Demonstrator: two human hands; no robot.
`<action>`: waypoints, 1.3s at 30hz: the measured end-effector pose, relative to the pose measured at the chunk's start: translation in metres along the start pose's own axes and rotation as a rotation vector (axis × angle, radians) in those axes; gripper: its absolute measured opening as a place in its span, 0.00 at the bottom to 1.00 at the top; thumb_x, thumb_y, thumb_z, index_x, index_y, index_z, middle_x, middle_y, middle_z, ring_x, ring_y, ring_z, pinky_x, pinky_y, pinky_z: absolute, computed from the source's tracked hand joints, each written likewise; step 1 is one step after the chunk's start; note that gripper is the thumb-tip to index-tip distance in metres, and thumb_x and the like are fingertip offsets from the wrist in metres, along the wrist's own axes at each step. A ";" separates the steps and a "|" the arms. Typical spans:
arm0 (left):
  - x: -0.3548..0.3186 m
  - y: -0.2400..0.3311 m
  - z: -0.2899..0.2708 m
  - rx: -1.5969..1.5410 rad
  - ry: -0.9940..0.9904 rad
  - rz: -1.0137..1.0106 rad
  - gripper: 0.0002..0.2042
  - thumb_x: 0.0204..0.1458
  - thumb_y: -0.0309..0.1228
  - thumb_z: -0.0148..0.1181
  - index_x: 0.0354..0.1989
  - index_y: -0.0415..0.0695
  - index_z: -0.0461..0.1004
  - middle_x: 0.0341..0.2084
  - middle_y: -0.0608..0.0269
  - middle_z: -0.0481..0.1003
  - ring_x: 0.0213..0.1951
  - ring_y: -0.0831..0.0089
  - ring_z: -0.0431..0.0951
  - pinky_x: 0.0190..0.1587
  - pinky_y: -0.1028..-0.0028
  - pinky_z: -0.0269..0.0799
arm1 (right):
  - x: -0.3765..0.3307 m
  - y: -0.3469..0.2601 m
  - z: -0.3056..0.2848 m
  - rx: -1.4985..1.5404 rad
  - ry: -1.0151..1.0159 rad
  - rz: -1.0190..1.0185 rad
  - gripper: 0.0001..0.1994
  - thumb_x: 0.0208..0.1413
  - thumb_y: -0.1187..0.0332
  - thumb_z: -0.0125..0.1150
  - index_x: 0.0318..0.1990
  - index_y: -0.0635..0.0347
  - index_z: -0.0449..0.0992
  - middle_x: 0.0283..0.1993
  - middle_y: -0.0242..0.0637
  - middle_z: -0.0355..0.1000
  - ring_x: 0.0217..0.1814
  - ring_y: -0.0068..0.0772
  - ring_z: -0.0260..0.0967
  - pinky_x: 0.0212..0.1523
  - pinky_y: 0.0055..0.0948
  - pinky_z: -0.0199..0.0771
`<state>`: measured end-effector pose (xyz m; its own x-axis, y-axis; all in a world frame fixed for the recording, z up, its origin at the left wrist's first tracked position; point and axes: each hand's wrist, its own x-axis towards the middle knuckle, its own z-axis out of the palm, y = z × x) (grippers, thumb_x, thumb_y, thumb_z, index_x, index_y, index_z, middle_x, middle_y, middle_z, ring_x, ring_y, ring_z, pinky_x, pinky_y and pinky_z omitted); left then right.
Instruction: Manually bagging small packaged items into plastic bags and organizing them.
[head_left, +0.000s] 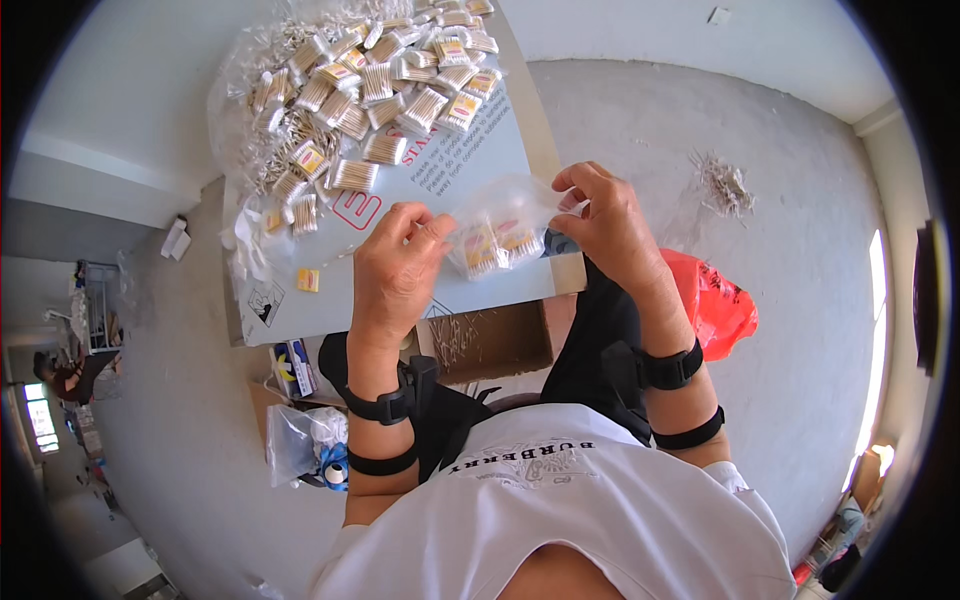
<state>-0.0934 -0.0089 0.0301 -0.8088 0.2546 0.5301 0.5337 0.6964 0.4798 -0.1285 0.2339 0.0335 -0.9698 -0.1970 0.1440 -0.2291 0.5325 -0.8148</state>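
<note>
Bag [512, 197] of swab packs [482, 252] sits between our left hand [393, 275] and our right hand [612, 222]; we pinch its opposite edges with both, each grip narrow.

Your flat, pale grey-blue printed worktop [330, 312] carries a far-side heap of clear plastic packets of tan-stemmed cotton swabs [377, 82], with loose swabs [284, 145] at left. Nearer you lies a small yellow square card [308, 280].

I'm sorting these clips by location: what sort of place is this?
Perhaps an informal workroom: bundled cotton swabs heaped on a grey tabletop, an open cardboard box below it, and a bare grey floor.
</note>
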 end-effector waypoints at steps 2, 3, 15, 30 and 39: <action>-0.001 -0.002 0.002 0.076 -0.045 -0.007 0.16 0.36 0.11 0.63 0.34 0.40 0.75 0.33 0.60 0.72 0.31 0.64 0.75 0.32 0.70 0.73 | -0.001 0.006 0.001 0.026 -0.004 -0.027 0.07 0.43 0.83 0.63 0.30 0.67 0.72 0.41 0.45 0.70 0.41 0.45 0.74 0.40 0.32 0.75; 0.000 -0.003 0.003 0.077 -0.043 -0.005 0.16 0.36 0.11 0.63 0.34 0.40 0.75 0.33 0.60 0.72 0.31 0.64 0.75 0.32 0.70 0.73 | -0.001 0.008 0.000 0.025 -0.002 -0.030 0.07 0.43 0.83 0.63 0.30 0.67 0.72 0.41 0.45 0.70 0.41 0.45 0.74 0.40 0.32 0.75; 0.025 0.017 -0.036 0.003 -0.050 0.165 0.09 0.38 0.12 0.55 0.28 0.37 0.72 0.37 0.60 0.73 0.42 0.61 0.73 0.42 0.68 0.71 | -0.011 -0.002 -0.019 -0.103 0.030 -0.344 0.07 0.49 0.74 0.63 0.25 0.67 0.72 0.40 0.49 0.73 0.35 0.51 0.73 0.33 0.34 0.74; 0.099 0.034 0.006 0.215 -0.603 0.288 0.10 0.43 0.17 0.58 0.36 0.37 0.76 0.28 0.56 0.70 0.37 0.55 0.73 0.41 0.62 0.71 | 0.001 0.005 0.007 -0.188 0.222 -0.331 0.09 0.41 0.73 0.69 0.23 0.67 0.73 0.36 0.43 0.72 0.32 0.46 0.71 0.33 0.35 0.71; 0.077 0.041 -0.008 -0.101 -0.719 0.180 0.03 0.45 0.17 0.53 0.23 0.35 0.67 0.26 0.52 0.69 0.34 0.55 0.73 0.35 0.62 0.69 | -0.005 0.003 -0.015 -0.223 -0.132 -0.181 0.04 0.46 0.76 0.62 0.24 0.68 0.74 0.32 0.47 0.72 0.32 0.53 0.70 0.34 0.39 0.71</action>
<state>-0.1322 0.0334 0.0962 -0.6505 0.7587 0.0357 0.6650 0.5463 0.5092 -0.1256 0.2492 0.0387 -0.8956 -0.4024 0.1897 -0.4241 0.6437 -0.6370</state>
